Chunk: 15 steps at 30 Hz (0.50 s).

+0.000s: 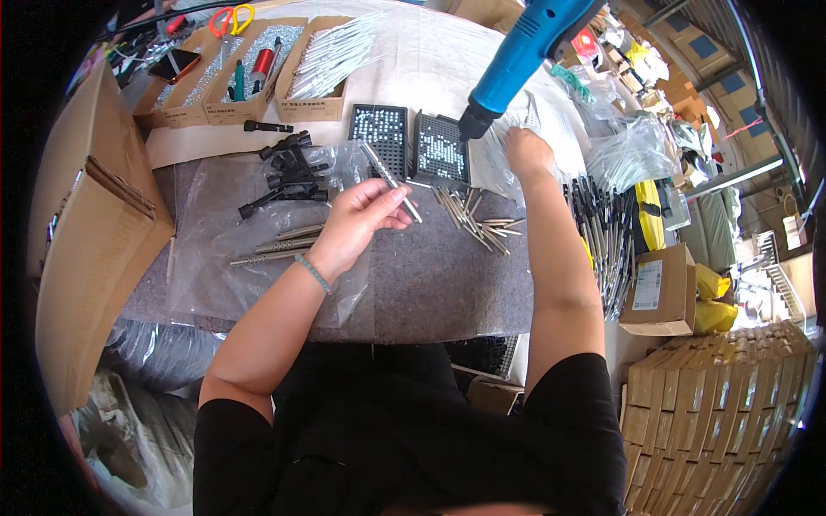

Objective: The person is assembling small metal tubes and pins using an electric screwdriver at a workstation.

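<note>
My left hand (366,213) is closed around a slim silver metal tube (379,163) with holes along its side, tilted over the table. My right hand (529,153) reaches forward to a clear plastic bag (495,168) beside a black tray; its fingertips are mostly hidden. Two black gridded trays, a left one (379,129) and a right one (441,146), hold many small silvery pieces. A blue power screwdriver (525,60) hangs with its black nose over the right tray. Between my hands lies a loose pile of pointed metal rods (482,225).
Black plastic fittings (288,168) and several metal tubes (280,247) lie on a clear sheet at left. Open cardboard boxes (314,109) with small parts stand behind. A tall carton (99,224) borders the left; dark rods (598,241) and a small box (661,292) line the right.
</note>
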Motion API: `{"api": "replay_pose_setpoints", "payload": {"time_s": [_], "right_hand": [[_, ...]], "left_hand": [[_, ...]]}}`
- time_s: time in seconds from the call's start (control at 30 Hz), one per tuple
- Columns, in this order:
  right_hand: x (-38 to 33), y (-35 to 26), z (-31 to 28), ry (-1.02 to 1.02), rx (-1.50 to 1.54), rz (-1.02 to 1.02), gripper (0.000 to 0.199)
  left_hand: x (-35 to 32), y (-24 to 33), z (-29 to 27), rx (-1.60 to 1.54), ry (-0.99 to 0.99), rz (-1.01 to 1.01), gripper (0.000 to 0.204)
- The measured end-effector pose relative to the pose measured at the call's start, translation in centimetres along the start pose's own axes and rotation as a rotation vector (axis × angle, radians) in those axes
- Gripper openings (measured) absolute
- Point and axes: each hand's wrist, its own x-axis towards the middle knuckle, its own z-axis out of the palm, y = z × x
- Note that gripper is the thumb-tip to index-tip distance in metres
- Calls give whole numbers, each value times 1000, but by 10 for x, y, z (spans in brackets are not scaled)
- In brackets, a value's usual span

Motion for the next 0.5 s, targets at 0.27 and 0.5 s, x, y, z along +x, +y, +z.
{"api": "replay_pose_setpoints", "payload": {"time_s": [0.27, 0.5], "right_hand": [[-52, 34, -12, 387, 452, 35, 26], [-149, -14, -34, -272, 1453, 107, 19]], "left_hand": [[-2, 0, -1, -127, 74, 19, 17], [1, 0, -4, -334, -25, -39, 17]]}}
